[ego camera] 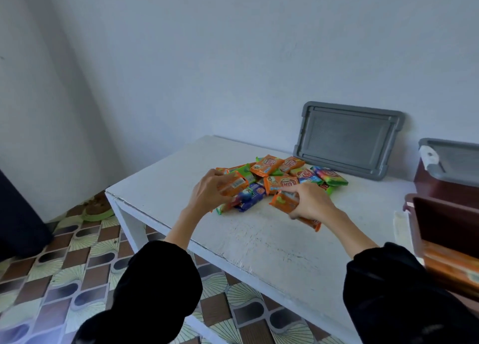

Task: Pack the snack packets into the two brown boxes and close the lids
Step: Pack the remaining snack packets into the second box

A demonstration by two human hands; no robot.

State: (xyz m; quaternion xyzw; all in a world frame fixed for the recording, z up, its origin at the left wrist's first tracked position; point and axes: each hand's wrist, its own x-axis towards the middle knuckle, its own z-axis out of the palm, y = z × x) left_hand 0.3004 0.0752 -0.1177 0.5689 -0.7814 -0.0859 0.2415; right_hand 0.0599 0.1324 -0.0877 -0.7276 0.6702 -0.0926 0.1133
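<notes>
A heap of snack packets in orange, green and blue wrappers lies on the white table. My left hand grips an orange packet at the heap's left edge. My right hand holds orange packets at the heap's near right side, one sticking out below the palm. An open brown box stands at the right edge with orange packets inside. A second brown box sits behind it, a grey lid lying on top.
Another grey lid leans against the wall behind the heap. The table's left corner and front edge border a patterned tile floor. A dark object stands at the far left on the floor.
</notes>
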